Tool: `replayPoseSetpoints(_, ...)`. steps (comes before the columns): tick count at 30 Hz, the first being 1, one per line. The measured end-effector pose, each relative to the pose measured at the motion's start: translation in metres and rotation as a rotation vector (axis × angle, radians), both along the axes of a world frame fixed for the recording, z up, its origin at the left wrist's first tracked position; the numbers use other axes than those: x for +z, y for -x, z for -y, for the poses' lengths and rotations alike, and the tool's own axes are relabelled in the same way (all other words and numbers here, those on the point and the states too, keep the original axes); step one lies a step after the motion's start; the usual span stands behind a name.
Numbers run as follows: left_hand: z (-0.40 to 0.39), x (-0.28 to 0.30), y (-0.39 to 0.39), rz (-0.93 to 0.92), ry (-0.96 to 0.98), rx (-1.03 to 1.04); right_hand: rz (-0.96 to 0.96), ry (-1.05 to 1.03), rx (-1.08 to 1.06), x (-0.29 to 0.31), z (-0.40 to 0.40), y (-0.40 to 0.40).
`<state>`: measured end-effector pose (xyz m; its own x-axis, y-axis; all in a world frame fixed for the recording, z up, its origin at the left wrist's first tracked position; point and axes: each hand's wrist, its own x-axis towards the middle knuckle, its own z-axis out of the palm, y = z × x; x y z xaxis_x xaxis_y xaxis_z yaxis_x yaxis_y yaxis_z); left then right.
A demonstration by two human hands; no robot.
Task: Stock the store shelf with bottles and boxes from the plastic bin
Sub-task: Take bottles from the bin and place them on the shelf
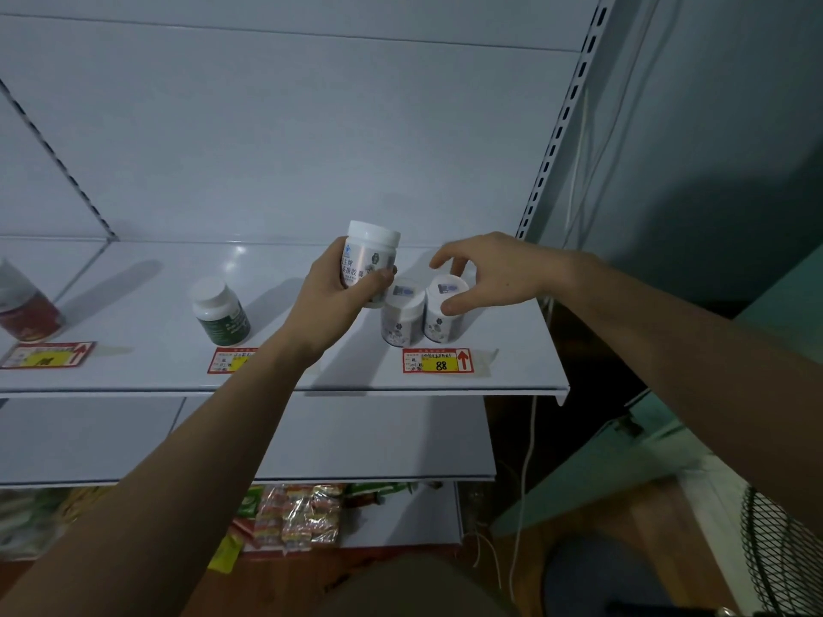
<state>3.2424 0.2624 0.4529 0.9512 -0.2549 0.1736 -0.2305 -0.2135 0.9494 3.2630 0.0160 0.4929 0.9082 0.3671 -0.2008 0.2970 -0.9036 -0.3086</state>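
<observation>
I see the white store shelf (147,376) filling the upper and middle frame, its front edge running across the centre. Below it, lower centre, a second shelf board (356,443) shows, and under that some crinkly snack packets (296,516). My left hand (332,300), centre frame, grips a white-capped bottle (372,256) round its body, fingers curled on the label, holding it slightly tilted above the shelf. My right hand (490,273), just right of centre, hovers with fingers spread and lightly bent above the right one of two small white bottles (445,311); whether the thumb touches its cap I cannot tell. Its twin (403,316) stands touching it on the left, just beneath the held bottle. A green bottle (220,311) stands left of centre, well apart, and a red bottle (26,311) leans at the left edge. Three red-and-yellow price tags lie along the shelf front; the right one (438,360) reads 88. The plastic bin is out of view.
</observation>
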Motion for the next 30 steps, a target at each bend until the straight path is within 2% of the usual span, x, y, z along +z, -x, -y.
replayPoseSetpoints(4, -0.001, -0.001, 0.002, -0.025, -0.001, 0.024, -0.002, 0.039, 0.042, 0.001, -0.001, -0.002)
replayPoseSetpoints(10, -0.001, 0.004, 0.014, -0.021, 0.047, 0.004, 0.002, 0.031, -0.008, -0.002, -0.001, 0.004)
replayPoseSetpoints(11, -0.002, 0.004, 0.016, -0.017, 0.063, -0.022, 0.038, -0.015, -0.029, 0.003, -0.002, 0.008)
replayPoseSetpoints(13, -0.001, 0.006, 0.018, 0.019, 0.055, -0.084, 0.130, -0.242, -0.073, 0.020, -0.005, 0.018)
replayPoseSetpoints(15, 0.005, 0.009, 0.020, 0.056, 0.010, -0.155, 0.126, -0.451, -0.066, 0.038, -0.011, 0.026)
replayPoseSetpoints(20, 0.030, 0.021, 0.024, 0.075, 0.042, -0.268, 0.030, -0.498, 0.085, 0.056, -0.009, 0.038)
replayPoseSetpoints(23, 0.036, 0.023, 0.019, 0.058, -0.004, -0.306, 0.007, -0.494, 0.051, 0.062, 0.006, 0.039)
replayPoseSetpoints(27, 0.034, 0.030, 0.002, 0.273, -0.207, -0.279, 0.033, -0.484, -0.058, 0.069, 0.023, 0.040)
replayPoseSetpoints(30, 0.044, 0.038, -0.006, 0.312, -0.256, -0.305, 0.038, -0.526, -0.077, 0.073, 0.029, 0.043)
